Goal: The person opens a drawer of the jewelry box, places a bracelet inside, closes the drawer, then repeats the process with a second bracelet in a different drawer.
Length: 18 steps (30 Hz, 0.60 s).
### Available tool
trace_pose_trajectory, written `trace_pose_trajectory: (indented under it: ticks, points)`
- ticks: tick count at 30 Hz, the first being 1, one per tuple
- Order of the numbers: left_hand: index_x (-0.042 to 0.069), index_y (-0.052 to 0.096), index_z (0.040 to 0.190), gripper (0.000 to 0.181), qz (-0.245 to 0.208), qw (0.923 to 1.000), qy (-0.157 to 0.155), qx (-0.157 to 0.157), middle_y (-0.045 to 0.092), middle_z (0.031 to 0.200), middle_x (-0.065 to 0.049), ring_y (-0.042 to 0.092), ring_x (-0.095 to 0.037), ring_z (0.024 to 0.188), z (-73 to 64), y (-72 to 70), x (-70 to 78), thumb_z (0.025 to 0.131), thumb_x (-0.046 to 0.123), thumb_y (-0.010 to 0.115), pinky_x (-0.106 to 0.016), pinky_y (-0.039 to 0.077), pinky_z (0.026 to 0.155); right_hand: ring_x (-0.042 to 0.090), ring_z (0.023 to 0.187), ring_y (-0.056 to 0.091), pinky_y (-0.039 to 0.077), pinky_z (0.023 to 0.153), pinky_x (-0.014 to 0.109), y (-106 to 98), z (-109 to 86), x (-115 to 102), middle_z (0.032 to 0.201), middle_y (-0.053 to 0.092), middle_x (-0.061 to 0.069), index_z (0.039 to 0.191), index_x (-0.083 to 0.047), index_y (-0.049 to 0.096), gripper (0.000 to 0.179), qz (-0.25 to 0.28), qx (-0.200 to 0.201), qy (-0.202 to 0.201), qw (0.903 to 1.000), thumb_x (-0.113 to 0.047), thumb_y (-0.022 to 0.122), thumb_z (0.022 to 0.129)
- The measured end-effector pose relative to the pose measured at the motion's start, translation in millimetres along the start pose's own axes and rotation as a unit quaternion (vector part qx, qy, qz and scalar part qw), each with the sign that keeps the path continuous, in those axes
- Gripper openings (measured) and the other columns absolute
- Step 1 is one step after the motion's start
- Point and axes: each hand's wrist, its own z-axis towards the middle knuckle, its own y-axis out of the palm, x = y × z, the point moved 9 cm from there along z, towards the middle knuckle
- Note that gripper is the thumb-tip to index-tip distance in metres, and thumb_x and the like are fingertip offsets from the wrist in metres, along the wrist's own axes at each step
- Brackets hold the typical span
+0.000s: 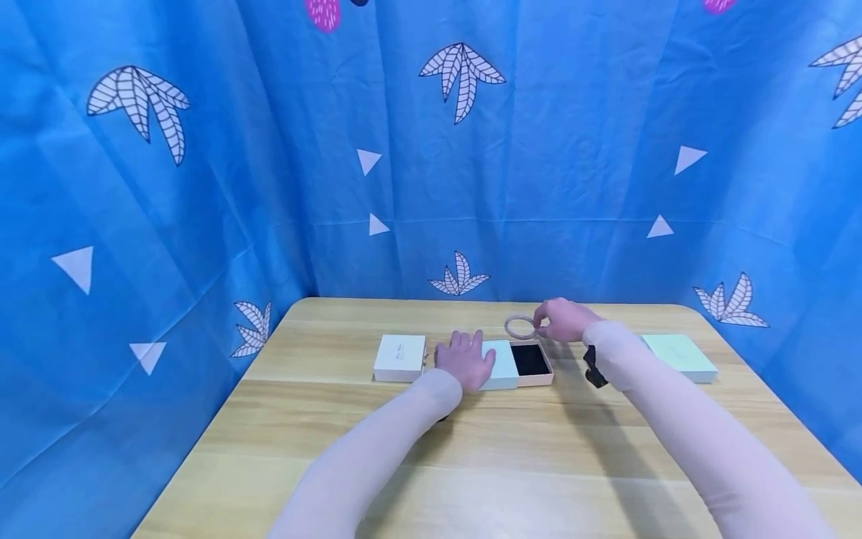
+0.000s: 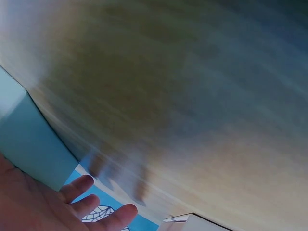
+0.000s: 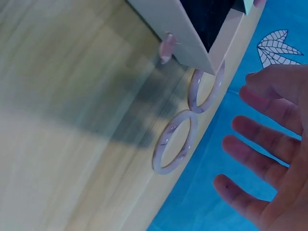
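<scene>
A light blue sleeve box (image 1: 501, 368) lies on the table, its pale pink drawer (image 1: 536, 380) with black lining (image 1: 530, 359) slid partly out to the right. My left hand (image 1: 465, 361) rests on the box's left end. Its fingers (image 2: 120, 217) extend past the edge in the left wrist view. Beyond the drawer lies a pale bangle (image 1: 508, 328), with my right hand (image 1: 564, 320) beside it. The right wrist view shows two bangles, one nearer (image 3: 193, 129) and one by the drawer (image 3: 194, 91); the right fingers (image 3: 250, 151) are spread apart from both.
A white box (image 1: 400, 359) with a small pull tab stands left of the blue box. On the right lies a pale green box (image 1: 680, 355). A blue patterned curtain (image 1: 572, 180) hangs behind the wooden table (image 1: 512, 464). A pink tab (image 3: 167, 48) sticks out of the drawer front.
</scene>
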Motion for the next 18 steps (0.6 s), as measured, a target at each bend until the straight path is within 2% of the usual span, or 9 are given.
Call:
trace_pose_trajectory:
  ticks: [5, 11, 18]
  points:
    - [0.020, 0.024, 0.161, 0.071, 0.000, 1.0000, 0.000, -0.006, 0.035, 0.161, -0.009, 0.027, -0.030, 0.151, -3.1, -2.0, 0.0, 0.104, 0.059, 0.016, -0.060, 0.033, 0.113, 0.033, 0.108, 0.065, 0.052, 0.093, 0.054, 1.3, 10.4, -2.4, 0.114, 0.072, 0.013, 0.105, -0.009, 0.077, 0.018, -0.007, -0.011, 0.007, 0.9999, -0.018, 0.070, 0.092]
    - [0.021, 0.024, 0.162, 0.071, 0.007, 1.0000, -0.001, -0.006, 0.035, 0.162, -0.007, 0.027, -0.029, 0.151, -2.5, -2.4, -0.2, 0.103, 0.061, 0.015, -0.059, 0.034, 0.113, 0.030, 0.104, 0.063, 0.053, 0.087, 0.051, 2.5, 21.0, -0.8, 0.123, 0.068, 0.017, 0.111, -0.010, 0.075, 0.025, 0.000, -0.032, 0.038, 0.9988, -0.021, 0.071, 0.089]
    - [0.023, 0.024, 0.161, 0.071, 0.014, 0.9998, -0.010, -0.006, 0.036, 0.161, -0.004, 0.028, -0.027, 0.150, 2.2, 0.1, -2.5, 0.103, 0.062, 0.015, -0.059, 0.034, 0.113, 0.037, 0.118, 0.060, 0.052, 0.093, 0.056, 2.4, 33.5, -3.1, 0.133, 0.064, 0.021, 0.120, -0.009, 0.073, 0.032, -0.010, -0.060, 0.047, 0.9970, -0.022, 0.070, 0.091]
